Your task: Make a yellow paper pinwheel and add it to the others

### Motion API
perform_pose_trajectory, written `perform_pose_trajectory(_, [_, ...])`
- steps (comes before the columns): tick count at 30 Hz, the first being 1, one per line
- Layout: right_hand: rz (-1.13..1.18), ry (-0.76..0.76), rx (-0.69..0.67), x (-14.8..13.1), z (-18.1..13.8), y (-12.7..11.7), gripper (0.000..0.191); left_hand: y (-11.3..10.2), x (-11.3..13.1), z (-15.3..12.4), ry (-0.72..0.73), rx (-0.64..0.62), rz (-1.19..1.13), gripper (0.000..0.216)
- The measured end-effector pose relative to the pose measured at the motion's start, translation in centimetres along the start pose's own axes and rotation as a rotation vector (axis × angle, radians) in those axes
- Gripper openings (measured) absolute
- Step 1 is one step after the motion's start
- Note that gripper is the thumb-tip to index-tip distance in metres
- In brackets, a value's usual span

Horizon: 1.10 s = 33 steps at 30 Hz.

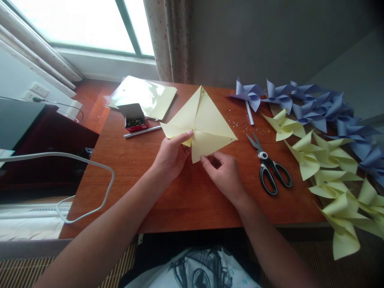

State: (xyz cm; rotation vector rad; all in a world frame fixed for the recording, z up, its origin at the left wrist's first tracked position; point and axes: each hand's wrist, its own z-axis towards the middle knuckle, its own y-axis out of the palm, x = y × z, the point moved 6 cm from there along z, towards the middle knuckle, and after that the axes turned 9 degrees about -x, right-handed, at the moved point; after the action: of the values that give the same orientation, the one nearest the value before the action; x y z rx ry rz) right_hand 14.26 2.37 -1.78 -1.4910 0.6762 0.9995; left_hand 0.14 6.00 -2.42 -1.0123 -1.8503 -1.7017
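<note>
Above the wooden table point(192, 210): left hand point(171, 157) pinches creased yellow paper square point(212, 116) mid-sheet; right hand point(225, 173) pinches its pointed near corner.

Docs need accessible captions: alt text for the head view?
Both hands hold a slit yellow paper sheet above a wooden table. Scissors lie to the right, with yellow pinwheels and purple ones beyond; an open red box and more sheets lie left.

On the table point(180, 212), a box point(135, 120) stands left of the paper point(208, 114), scissors point(263, 156) right, pinwheels point(334, 152) farther right.
</note>
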Motion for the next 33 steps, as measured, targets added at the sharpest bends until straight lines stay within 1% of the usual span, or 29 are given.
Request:
perform_pose_trajectory(2, [0.049, -0.005, -0.05, -0.1, 0.1, 0.1, 0.02, 0.0, 0.1, 0.0, 0.015, 0.0, 0.009, 0.045])
perform_pose_trajectory(3, [0.08, -0.009, -0.096, -0.2, 0.1, 0.1, 0.019, -0.1, 0.1, 0.0, 0.025, 0.006, 0.016, 0.046])
perform_pose_trajectory(7, [0.202, -0.036, -0.361, -1.1, -0.2, -0.1, 0.016, -0.2, 0.5, -0.1, 0.078, 0.041, 0.052, 0.053])
perform_pose_trajectory(10, [0.337, -0.05, -0.546, -1.5, -1.0, -1.1, 0.02, -0.2, 0.7, -0.2, 0.095, 0.047, 0.075, 0.058])
perform_pose_trajectory(11, [0.417, -0.082, -0.582, -1.5, -1.3, -1.5, 0.023, -0.3, 0.7, -0.2, 0.089, 0.051, 0.084, 0.058])
perform_pose_trajectory(12, [0.498, -0.135, -0.576, -1.6, -1.3, -2.2, 0.025, -0.4, 0.7, -0.3, 0.076, 0.056, 0.096, 0.057])
perform_pose_trajectory(13, [0.552, -0.191, -0.471, -1.4, -1.1, -3.3, 0.028, -0.5, 0.5, -0.3, 0.053, 0.061, 0.111, 0.056])
perform_pose_trajectory(14, [0.569, -0.231, -0.259, -0.9, -0.8, -4.9, 0.028, -0.6, 0.4, -0.4, 0.021, 0.059, 0.13, 0.055])
perform_pose_trajectory(15, [0.535, -0.238, 0.035, -0.1, -0.7, -6.8, 0.024, -0.6, 0.2, -0.4, -0.015, 0.049, 0.151, 0.054])
perform_pose_trajectory(16, [0.432, -0.215, 0.235, 0.6, -0.8, -8.0, 0.016, -0.6, -0.1, -0.5, -0.051, 0.032, 0.17, 0.053])
perform_pose_trajectory(17, [0.333, -0.204, 0.341, 0.9, -0.8, -8.6, 0.01, -0.5, -0.3, -0.5, -0.083, 0.009, 0.186, 0.051])
perform_pose_trajectory(18, [0.246, -0.201, 0.37, 0.9, -0.6, -8.7, 0.007, -0.4, -0.4, -0.6, -0.11, -0.015, 0.2, 0.049])
perform_pose_trajectory(19, [0.18, -0.211, 0.335, 0.8, -0.3, -8.6, 0.006, -0.3, -0.5, -0.6, -0.129, -0.035, 0.213, 0.046])
perform_pose_trajectory(20, [0.147, -0.231, 0.26, 0.6, 0.0, -8.2, 0.005, -0.1, -0.6, -0.7, -0.143, -0.049, 0.223, 0.044])
perform_pose_trajectory(23, [0.158, -0.275, 0.021, 0.1, 0.3, -7.1, 0.007, 0.1, -0.7, -0.8, -0.179, -0.068, 0.243, 0.041])
perform_pose_trajectory(25, [0.157, -0.275, -0.088, 0.0, 0.3, -6.6, 0.012, 0.2, -0.7, -0.7, -0.19, -0.079, 0.241, 0.04])
perform_pose_trajectory(28, [0.112, -0.284, -0.183, -0.2, 0.2, -6.2, 0.017, 0.3, -0.7, -0.7, -0.196, -0.082, 0.238, 0.04])
perform_pose_trajectory(33, [0.114, -0.302, -0.326, 0.1, 0.1, -5.4, 0.023, 0.3, -0.7, -0.6, -0.206, -0.097, 0.227, 0.044])
